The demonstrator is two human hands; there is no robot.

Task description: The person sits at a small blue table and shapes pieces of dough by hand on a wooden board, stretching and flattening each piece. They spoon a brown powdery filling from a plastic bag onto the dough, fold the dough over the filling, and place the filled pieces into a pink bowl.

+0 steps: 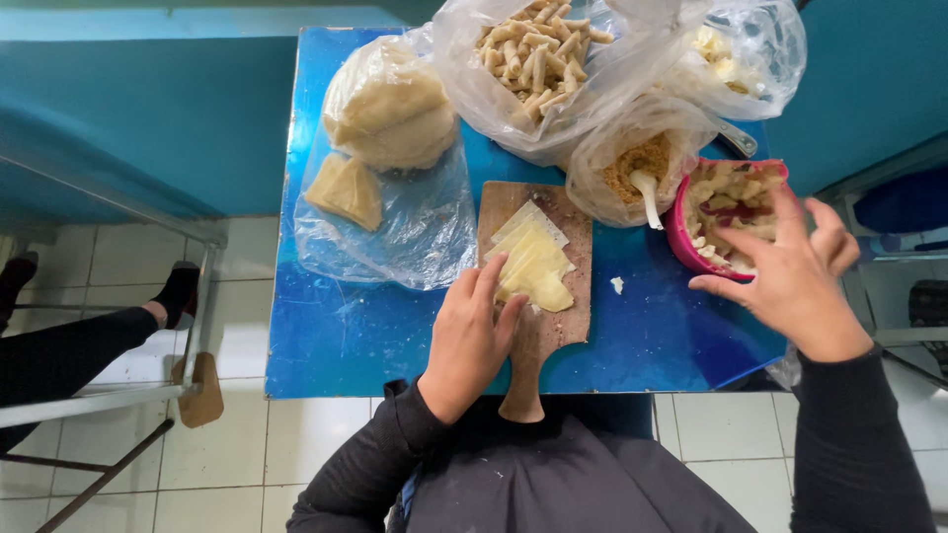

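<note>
Setting: a small blue table [336,336] is seen from above, crowded with dough goods
Left hand [472,331]: laid flat and unclenched, gripping nothing, fingertips pressed on the near edge of the dough sheets, seemingly to steady them
Dough sheets [533,259]: pale squares stacked on a wooden cutting board [541,326], just beyond and right of the left hand
Right hand [790,276]: fingers spread and empty, hovering over the near rim of a pink bowl [681,232], apparently reaching in
Bowl contents: filling chunks, kept at the right within easy reach
Far side: plastic bags of folded dough [390,109], finished rolls [533,49] and crumbs [637,163] with a white spoon
</note>
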